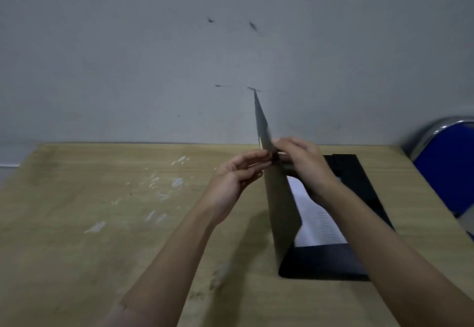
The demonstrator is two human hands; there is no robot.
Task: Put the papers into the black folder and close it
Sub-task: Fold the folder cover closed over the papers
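Note:
The black folder (328, 260) lies on the right part of the wooden table, its bottom half flat. Its cover (278, 198) stands almost upright, seen edge-on. White papers (318, 221) lie inside on the flat half, to the right of the raised cover. My right hand (300, 162) pinches the cover's upper edge from the right. On the cover's left side, my left hand (238, 172) has its fingertips on the same edge. My right forearm hides part of the papers and folder.
The wooden table (102, 211) has pale scuff marks left of centre. A grey wall rises right behind its far edge. A blue chair with a metal frame (446, 162) stands at the right, beside the table.

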